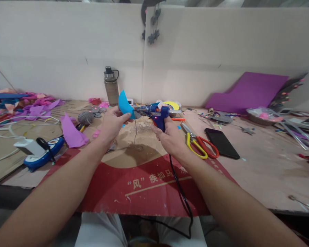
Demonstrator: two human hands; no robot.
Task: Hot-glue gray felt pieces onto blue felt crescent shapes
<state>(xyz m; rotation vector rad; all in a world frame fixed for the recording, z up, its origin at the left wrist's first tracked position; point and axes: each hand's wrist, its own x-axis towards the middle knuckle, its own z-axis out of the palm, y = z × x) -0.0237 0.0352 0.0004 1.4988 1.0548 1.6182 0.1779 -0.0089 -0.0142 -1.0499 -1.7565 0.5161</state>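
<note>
while the left hand (pixel 114 120) pinches a blue cutout (pixel 125 105), the right hand (pixel 172 135) grips a glue gun (pixel 160 117) near scissors (pixel 193 136) and phone (pixel 221 143).

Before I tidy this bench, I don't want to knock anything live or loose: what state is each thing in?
Glue gun: gripped in the right hand, red light lit
Blue piece: curved, pinched in the left hand
Scissors: lying unheld
Phone: lying flat, no lit screen showing
Bottle: upright, lid on
White adapter: seated on the blue power strip
</note>
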